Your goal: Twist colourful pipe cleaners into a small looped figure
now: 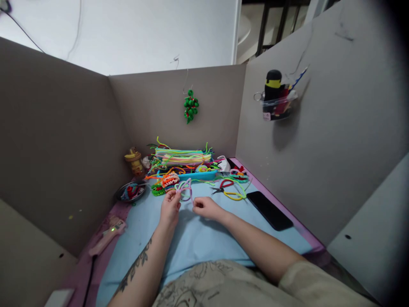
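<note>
My left hand (171, 204) pinches a looped piece of lilac and pale green pipe cleaners (184, 186) above the blue cloth. Close on the right, my right hand (206, 207) has its fingers closed on a lilac strand that runs down from the same loops. Its fingertips are partly hidden. Just beyond my left hand lie an orange and pink coiled piece (170, 179) and a green coiled piece (157, 189). Scissors (228, 189) with red and yellow handles rest to the right of the loops.
A blue tray (194, 175) piled with colourful pipe cleaners (185, 157) stands at the back. On the right lies a black phone (270, 210). A dark bowl (131, 192) and a pink glue gun (108, 236) are at left. Grey panels surround the table.
</note>
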A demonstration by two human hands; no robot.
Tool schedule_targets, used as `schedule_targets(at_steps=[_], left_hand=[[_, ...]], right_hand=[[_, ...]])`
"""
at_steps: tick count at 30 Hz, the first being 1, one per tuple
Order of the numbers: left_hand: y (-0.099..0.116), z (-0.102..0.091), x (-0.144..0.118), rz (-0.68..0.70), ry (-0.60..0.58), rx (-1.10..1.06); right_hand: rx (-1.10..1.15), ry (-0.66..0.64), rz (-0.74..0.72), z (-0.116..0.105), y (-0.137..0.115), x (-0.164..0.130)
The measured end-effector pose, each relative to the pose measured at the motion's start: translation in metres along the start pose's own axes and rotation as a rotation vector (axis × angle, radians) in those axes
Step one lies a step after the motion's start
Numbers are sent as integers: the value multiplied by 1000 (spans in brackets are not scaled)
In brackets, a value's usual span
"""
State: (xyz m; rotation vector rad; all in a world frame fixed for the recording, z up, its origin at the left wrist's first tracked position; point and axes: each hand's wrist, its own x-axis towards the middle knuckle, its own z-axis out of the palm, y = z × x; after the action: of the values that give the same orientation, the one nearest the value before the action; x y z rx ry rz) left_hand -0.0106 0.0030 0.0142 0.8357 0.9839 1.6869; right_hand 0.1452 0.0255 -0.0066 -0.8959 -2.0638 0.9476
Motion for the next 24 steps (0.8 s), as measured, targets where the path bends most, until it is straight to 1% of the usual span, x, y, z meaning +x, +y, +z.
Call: schedule_targets(at_steps=[3, 6, 8, 11, 15, 17, 18, 19, 20, 22, 24], left_hand=[[0, -1, 1, -4, -15, -23], [-1, -1, 0, 2, -32, -33], [-1, 0, -1, 1, -28, -56], [-1, 0, -1, -21, -26, -123], [-2, -3, 3, -27, -63, -187], [-2, -5, 4, -21, -57, -185], [-2, -5, 4, -18, -49, -171], [-1, -5, 4, -14, -38, -147], [-1, -5, 3, -6, -28, -109], [0, -3, 1, 29, -13, -3], [-1, 0, -3, 73, -10, 106]], right_hand=[[4, -54, -53, 2, -2, -1], [35, -112, -77, 6, -4, -2], [55, -204, -91, 8, -6, -4], [36, -375, -129, 7, -14, -8], [-38, -581, -163, -3, -24, -13], [-38, -644, -153, -10, -25, -14], [-34, -632, -136, -13, -25, -13], [-32, -577, -116, -16, -25, -13], [-34, -478, -98, -18, -24, -12], [-55, -187, -95, -22, -23, -10], [-77, 106, -143, -25, -23, -9]])
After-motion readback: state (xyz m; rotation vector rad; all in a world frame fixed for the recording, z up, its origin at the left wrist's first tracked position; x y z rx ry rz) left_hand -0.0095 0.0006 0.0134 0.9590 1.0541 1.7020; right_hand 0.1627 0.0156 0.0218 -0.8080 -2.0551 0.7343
